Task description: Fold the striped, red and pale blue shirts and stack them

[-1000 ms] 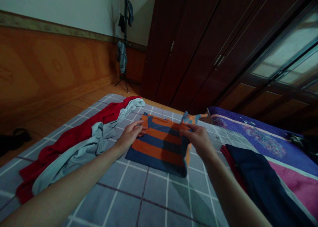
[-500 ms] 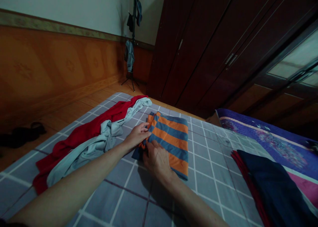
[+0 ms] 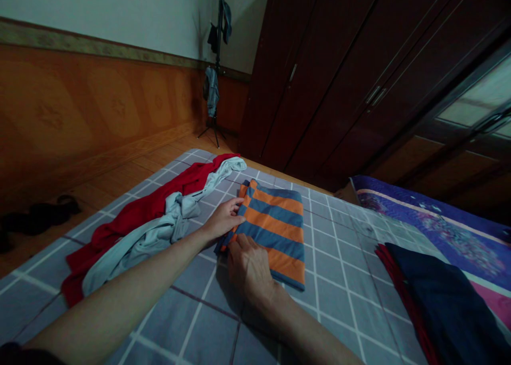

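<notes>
Since half a second ago, both hands stay almost unmoved: left hand [image 3: 224,220] pinches the left edge of the folded striped shirt [image 3: 275,227], right hand [image 3: 249,265] presses its near corner, fingers flat. Orange and blue bands, lying flat on the grey checked sheet [image 3: 339,280], beside red and pale garments [image 3: 151,221]

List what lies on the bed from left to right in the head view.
red garment → pale blue garment → left hand → striped shirt → dark navy folded clothes
</notes>
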Demonstrator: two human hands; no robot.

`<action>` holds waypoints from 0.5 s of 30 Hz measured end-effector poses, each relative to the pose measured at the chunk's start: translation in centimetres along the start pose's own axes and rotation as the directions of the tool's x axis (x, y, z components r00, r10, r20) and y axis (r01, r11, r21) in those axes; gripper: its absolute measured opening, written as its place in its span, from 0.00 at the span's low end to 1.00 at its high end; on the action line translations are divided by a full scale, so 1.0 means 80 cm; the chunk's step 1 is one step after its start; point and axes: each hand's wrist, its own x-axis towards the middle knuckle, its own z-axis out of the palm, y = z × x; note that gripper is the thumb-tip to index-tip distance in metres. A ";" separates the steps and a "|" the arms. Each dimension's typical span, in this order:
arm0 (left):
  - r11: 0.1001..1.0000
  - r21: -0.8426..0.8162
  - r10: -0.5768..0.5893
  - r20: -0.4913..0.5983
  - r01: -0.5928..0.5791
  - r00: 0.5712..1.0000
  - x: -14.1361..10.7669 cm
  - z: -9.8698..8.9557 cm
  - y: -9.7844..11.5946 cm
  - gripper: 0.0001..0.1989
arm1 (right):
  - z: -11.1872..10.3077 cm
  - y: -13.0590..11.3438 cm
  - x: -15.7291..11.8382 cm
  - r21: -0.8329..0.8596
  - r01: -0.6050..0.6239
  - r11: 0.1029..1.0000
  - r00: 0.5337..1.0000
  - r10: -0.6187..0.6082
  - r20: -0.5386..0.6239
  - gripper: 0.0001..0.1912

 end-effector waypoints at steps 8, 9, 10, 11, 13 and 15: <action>0.992 0.105 0.074 0.005 -0.074 0.997 0.008 0.005 -0.014 0.29 | -0.056 0.069 0.086 0.289 -0.346 0.892 0.934 0.356 0.020 0.15; 0.987 0.135 0.086 -0.002 -0.085 0.996 0.007 0.005 -0.014 0.29 | -0.059 0.081 0.104 0.273 -0.392 0.878 0.914 0.406 0.005 0.17; 0.978 0.185 0.103 -0.013 -0.099 0.995 0.005 0.006 -0.012 0.29 | -0.060 0.092 0.120 0.255 -0.434 0.864 0.893 0.450 -0.006 0.19; 0.961 0.252 0.124 -0.022 -0.114 0.992 0.002 0.008 -0.010 0.29 | -0.060 0.102 0.135 0.238 -0.472 0.849 0.873 0.488 -0.013 0.21; 0.902 0.404 0.176 -0.019 -0.154 0.984 -0.005 0.010 -0.005 0.29 | -0.055 0.113 0.159 0.208 -0.531 0.822 0.838 0.545 -0.014 0.25; 0.835 0.509 0.227 0.026 -0.208 0.974 -0.010 0.012 0.000 0.28 | -0.048 0.117 0.174 0.183 -0.555 0.811 0.825 0.565 -0.005 0.30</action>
